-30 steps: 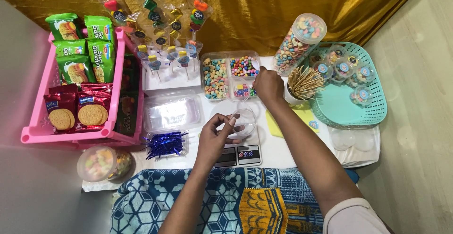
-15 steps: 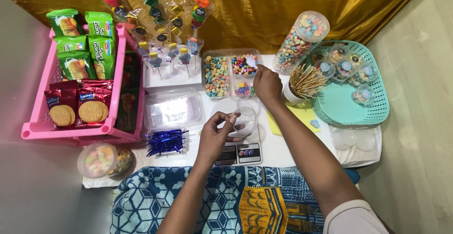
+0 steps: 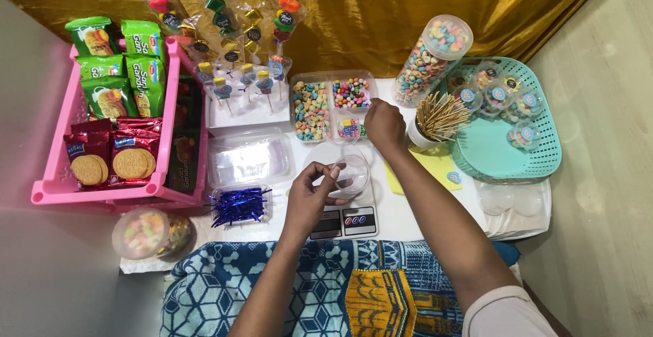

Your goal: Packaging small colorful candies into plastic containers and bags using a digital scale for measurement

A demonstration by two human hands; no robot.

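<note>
Gold cloth backs a white worktop [image 3: 408, 214] where the left hand [image 3: 309, 197] pinches the clear cup [image 3: 352, 174] on the scale [image 3: 343, 223], while beyond the cup the right hand [image 3: 384, 125] closes over the candy tray [image 3: 331, 106], its pick hidden.

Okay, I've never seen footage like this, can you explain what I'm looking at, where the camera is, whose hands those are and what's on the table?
There is no machine here. A camera worn on a person's head looks down at their own two bare hands over a white table.

The left hand holds a small clear plastic cup above a small kitchen scale. The right hand reaches into a clear divided tray of coloured candies.

Around them are a pink basket of biscuit packs, wrapped lollipops on a stand, a tall jar of candies, a cup of wooden sticks, blue twist ties and a turquoise basket of filled cups.
</note>
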